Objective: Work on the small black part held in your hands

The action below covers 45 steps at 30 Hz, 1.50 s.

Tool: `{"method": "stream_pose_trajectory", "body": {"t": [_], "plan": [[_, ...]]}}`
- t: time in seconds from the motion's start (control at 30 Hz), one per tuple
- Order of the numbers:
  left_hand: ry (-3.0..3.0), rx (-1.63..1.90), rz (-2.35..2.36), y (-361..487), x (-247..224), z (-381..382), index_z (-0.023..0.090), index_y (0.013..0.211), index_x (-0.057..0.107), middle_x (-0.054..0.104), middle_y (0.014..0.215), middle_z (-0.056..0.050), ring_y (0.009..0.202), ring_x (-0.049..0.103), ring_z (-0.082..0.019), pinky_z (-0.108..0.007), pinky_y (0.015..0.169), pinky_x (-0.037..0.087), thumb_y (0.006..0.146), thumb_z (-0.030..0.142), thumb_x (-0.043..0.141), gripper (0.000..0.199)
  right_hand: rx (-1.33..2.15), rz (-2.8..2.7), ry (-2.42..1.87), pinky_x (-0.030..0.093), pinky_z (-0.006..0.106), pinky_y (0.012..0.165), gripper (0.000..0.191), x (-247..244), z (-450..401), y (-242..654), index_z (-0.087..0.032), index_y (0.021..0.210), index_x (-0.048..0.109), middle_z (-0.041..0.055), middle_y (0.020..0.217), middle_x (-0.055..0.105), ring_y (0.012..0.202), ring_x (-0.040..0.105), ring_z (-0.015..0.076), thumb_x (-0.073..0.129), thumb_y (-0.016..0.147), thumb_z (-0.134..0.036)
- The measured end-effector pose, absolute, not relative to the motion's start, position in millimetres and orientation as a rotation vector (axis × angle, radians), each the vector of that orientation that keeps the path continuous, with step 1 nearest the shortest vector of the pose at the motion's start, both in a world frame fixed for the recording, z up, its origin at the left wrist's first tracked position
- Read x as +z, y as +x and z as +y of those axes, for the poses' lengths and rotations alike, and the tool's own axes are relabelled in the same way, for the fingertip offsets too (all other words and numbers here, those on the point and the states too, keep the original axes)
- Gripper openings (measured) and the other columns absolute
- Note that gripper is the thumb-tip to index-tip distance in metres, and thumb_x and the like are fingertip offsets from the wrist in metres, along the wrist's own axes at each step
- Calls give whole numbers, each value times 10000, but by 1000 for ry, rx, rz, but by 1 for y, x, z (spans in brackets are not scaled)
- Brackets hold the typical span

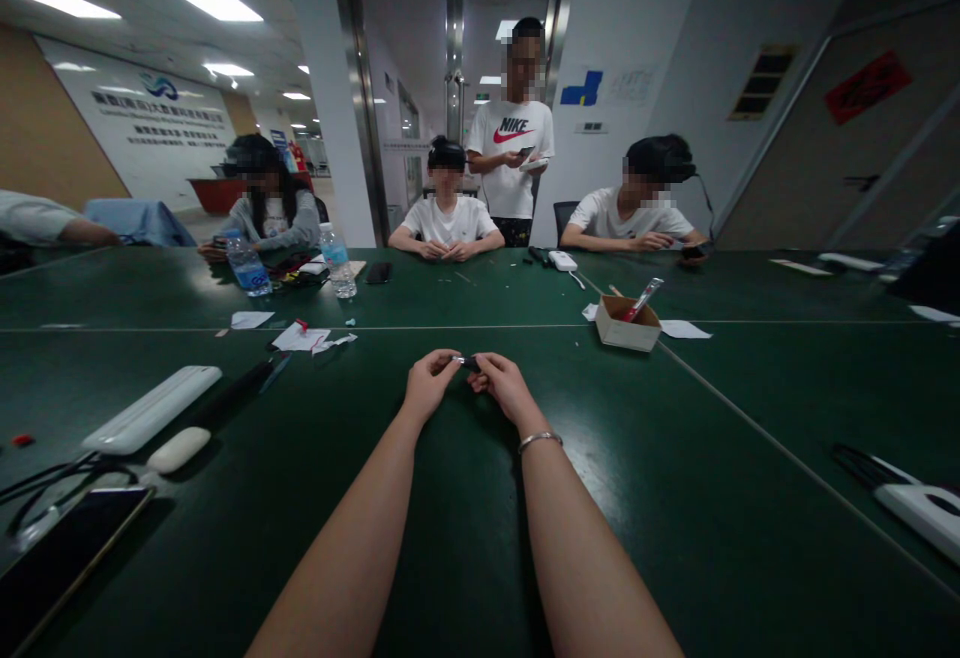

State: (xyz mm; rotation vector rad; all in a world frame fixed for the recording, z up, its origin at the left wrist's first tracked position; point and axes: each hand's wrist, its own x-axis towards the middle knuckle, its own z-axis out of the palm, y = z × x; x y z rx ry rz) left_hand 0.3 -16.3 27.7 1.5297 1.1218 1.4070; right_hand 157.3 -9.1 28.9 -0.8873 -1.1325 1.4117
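Ahead of me, just above the green table, both hands meet at a small dark object with a silvery end point(468, 363). My left hand point(430, 384) pinches the silvery end between thumb and fingertips. The dark end is gripped by my right hand point(501, 386), whose wrist carries a silver bangle point(540, 440). Fingers cover much of the object, and it is too small to tell its kind.
Left on the green table point(465, 538) lie a phone point(67, 558), a white power bank point(154, 408), a white oval case point(178, 450) and cables. Paper scraps point(301, 336), bottles point(339, 263) and a cardboard box point(628, 330) are farther off. Several people sit or stand opposite.
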Motion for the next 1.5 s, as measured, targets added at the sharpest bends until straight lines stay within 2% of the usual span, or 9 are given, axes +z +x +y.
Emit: {"method": "stream_pose_trajectory", "body": {"t": [0.2, 0.4, 0.67, 1.07, 1.5], "plan": [[1517, 1459, 1198, 0, 30, -17, 177, 914, 692, 689, 840, -61, 759, 622, -171, -296, 719, 484, 752, 357, 640, 248, 1397, -1138, -896, 461, 243, 521, 382, 30, -10, 157, -145, 843, 631, 32, 593, 653, 496, 569, 112, 726, 668, -471], [1327, 1572, 1344, -7, 28, -12, 162, 885, 689, 666, 762, -48, 664, 575, -145, -260, 618, 444, 763, 452, 603, 326, 1392, -1064, -890, 466, 247, 528, 415, 28, -9, 159, -149, 869, 621, 29, 590, 654, 501, 573, 115, 714, 670, -501], [1460, 1472, 1286, 6, 30, -17, 161, 887, 686, 686, 813, -59, 740, 610, -164, -277, 688, 462, 753, 396, 616, 279, 1398, -1152, -907, 465, 236, 524, 400, 28, -8, 156, -147, 875, 628, 24, 606, 658, 510, 578, 109, 731, 659, -468], [1478, 1399, 1301, 5, 25, -16, 160, 895, 679, 669, 773, -52, 686, 588, -150, -265, 633, 458, 768, 400, 599, 283, 1390, -1203, -893, 472, 241, 543, 373, 26, -6, 157, -144, 904, 638, 28, 638, 666, 537, 591, 112, 731, 672, -421], [1464, 1345, 1418, 6, 28, -16, 163, 683, 621, 561, 589, 3, 567, 503, -124, -243, 556, 361, 752, 547, 561, 394, 1372, -1233, -935, 479, 248, 540, 341, 23, -4, 159, -148, 921, 645, 40, 647, 682, 540, 600, 120, 724, 683, -380]]}}
